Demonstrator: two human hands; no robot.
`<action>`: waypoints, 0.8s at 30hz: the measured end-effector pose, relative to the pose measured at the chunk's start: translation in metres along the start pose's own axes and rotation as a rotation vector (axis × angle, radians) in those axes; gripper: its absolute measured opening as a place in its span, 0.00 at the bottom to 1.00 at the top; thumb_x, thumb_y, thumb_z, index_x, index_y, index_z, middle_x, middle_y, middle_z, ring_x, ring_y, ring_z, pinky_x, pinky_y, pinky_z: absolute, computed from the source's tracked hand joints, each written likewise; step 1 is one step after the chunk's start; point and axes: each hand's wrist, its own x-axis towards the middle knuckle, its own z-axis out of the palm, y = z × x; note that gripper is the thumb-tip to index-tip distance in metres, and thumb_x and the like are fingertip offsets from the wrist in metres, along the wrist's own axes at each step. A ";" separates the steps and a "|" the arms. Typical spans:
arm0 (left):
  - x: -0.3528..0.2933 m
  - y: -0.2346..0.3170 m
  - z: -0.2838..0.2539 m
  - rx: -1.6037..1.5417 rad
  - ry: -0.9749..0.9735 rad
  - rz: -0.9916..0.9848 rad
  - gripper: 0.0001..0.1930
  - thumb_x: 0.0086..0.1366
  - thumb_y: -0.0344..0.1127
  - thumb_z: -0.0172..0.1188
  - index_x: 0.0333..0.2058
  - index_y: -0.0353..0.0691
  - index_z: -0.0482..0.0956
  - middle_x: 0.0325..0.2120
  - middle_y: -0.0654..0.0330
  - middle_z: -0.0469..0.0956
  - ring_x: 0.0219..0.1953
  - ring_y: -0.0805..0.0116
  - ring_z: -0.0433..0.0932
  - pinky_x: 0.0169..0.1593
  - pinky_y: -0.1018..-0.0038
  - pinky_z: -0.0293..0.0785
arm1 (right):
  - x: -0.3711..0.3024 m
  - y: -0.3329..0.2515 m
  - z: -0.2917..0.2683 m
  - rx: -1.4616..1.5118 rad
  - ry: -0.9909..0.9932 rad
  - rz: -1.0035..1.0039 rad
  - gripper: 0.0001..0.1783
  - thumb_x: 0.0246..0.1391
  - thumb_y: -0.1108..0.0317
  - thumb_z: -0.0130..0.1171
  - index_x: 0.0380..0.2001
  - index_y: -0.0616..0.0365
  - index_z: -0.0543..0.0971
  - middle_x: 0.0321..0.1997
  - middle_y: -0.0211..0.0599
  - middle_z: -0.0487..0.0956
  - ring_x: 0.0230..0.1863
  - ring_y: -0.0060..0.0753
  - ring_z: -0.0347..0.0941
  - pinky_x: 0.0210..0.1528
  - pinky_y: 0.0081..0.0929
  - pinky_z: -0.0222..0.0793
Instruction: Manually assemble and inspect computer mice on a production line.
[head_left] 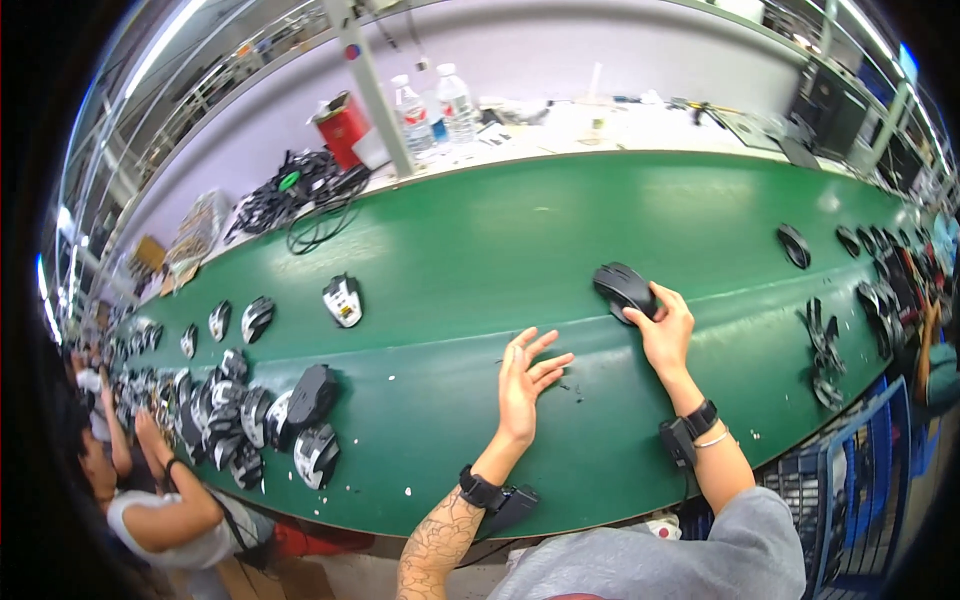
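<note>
A black computer mouse is held by the right hand over the green desk, right of the middle. The grip of the right hand is clamped on the mouse's near right end; whether the mouse is lifted or borne by the desk cannot be told. The left hand is held to the left and nearer, well apart from the mouse, with its grip apart and its fingers spread. Far to the left, a white-and-black mouse shell is set alone, and a heap of similar shells is gathered at the near left. A second black mouse is placed at the far right, with loose black parts nearer. Beyond the desk's far edge, two clear bottles, a red box and tangled black cables are seen.
</note>
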 end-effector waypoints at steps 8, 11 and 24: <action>0.017 -0.005 0.009 -0.016 -0.068 -0.004 0.27 0.66 0.53 0.38 0.54 0.38 0.60 0.54 0.49 0.65 0.48 0.55 0.74 0.49 0.70 0.68 | 0.013 0.013 0.015 0.417 -0.303 -0.032 0.11 0.47 0.79 0.58 0.37 0.64 0.79 0.33 0.39 0.81 0.34 0.24 0.77 0.39 0.21 0.74; 0.022 -0.004 0.019 0.066 -0.130 -0.003 0.25 0.66 0.51 0.40 0.53 0.38 0.62 0.53 0.49 0.66 0.47 0.55 0.74 0.49 0.70 0.68 | 0.022 0.009 0.006 0.365 -0.232 -0.037 0.05 0.45 0.76 0.61 0.29 0.62 0.81 0.23 0.32 0.80 0.24 0.14 0.72 0.26 0.15 0.68; 0.048 -0.033 0.066 0.106 -0.265 0.090 0.20 0.60 0.41 0.48 0.47 0.33 0.67 0.42 0.50 0.72 0.40 0.60 0.76 0.44 0.74 0.71 | 0.050 -0.033 -0.087 0.462 0.171 -0.353 0.02 0.35 0.78 0.56 0.19 0.61 0.76 0.20 0.31 0.74 0.14 0.14 0.57 0.15 0.17 0.51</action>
